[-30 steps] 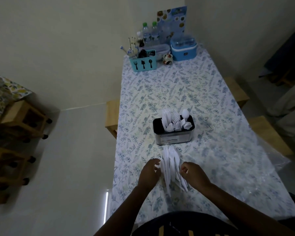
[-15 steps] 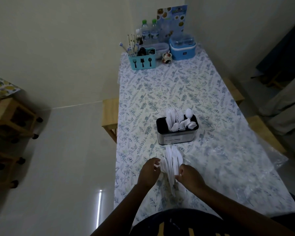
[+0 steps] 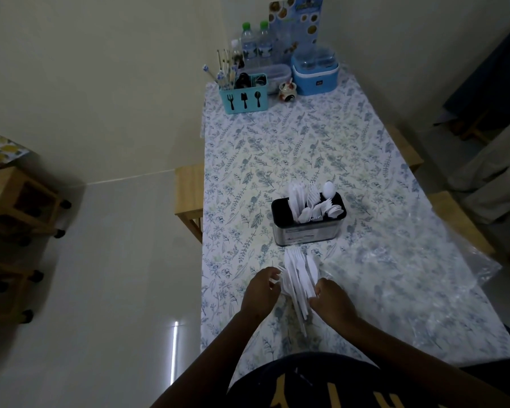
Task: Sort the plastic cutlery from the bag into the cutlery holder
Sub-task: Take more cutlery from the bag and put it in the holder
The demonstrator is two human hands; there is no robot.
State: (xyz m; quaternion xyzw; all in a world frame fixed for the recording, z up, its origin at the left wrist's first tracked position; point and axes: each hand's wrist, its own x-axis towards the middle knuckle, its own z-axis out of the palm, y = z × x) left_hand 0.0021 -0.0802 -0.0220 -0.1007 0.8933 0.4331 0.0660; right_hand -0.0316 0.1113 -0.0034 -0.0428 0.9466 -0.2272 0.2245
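A bundle of white plastic cutlery [image 3: 299, 278] lies near the front of the table, tips pointing toward the cutlery holder [image 3: 308, 228]. My left hand [image 3: 261, 293] pinches the bundle's left side and my right hand [image 3: 331, 301] pinches its right side. The holder is a black-topped metal box just beyond the bundle, with several white spoons, forks and knives standing in it. A clear plastic bag [image 3: 418, 278] lies flat on the table to the right.
The floral tablecloth [image 3: 292, 148] covers a long table. At the far end stand a teal cutlery caddy [image 3: 243, 97], water bottles [image 3: 255, 44], a blue container [image 3: 315, 75] and a small pot [image 3: 287, 91]. Wooden stools [image 3: 189, 189] flank the table.
My hands have closed in on the cutlery bundle from both sides, gathering it narrower. The camera has shifted slightly; the holder has not moved.
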